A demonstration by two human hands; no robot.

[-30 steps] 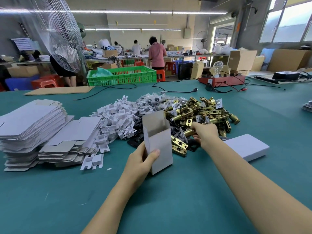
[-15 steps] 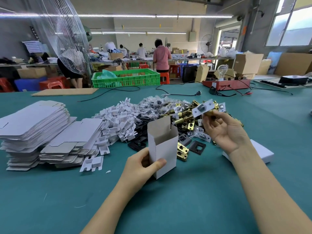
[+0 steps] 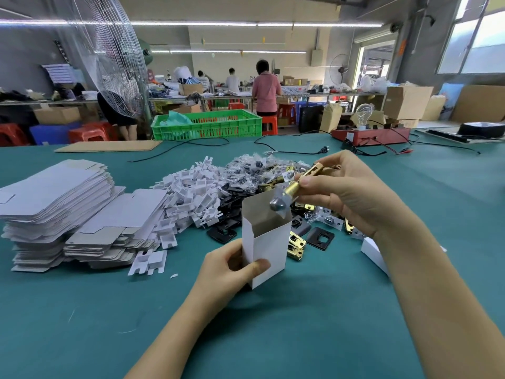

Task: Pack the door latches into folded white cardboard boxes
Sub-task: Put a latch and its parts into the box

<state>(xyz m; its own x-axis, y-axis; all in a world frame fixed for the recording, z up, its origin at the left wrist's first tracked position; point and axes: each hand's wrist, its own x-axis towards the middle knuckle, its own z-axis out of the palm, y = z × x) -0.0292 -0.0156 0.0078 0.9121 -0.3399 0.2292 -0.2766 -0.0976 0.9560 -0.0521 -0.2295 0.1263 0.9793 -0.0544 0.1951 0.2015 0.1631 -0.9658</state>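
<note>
Nearest, the left hand (image 3: pixel 229 265) grips an upright open white box (image 3: pixel 266 242) on the green worktop (image 3: pixel 246 337), thumb across its front. Just above its mouth the right hand (image 3: pixel 352 192) pinches a brass door latch (image 3: pixel 293 187) – tilted, bolt end down. Behind lie loose latches (image 3: pixel 296 246), white inserts (image 3: pixel 191 195) and flat box blanks (image 3: pixel 54 198)

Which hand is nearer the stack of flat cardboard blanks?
Left. The left hand, gripping the open white box, sits right of the stack; the right hand holds a latch farther right.
</note>
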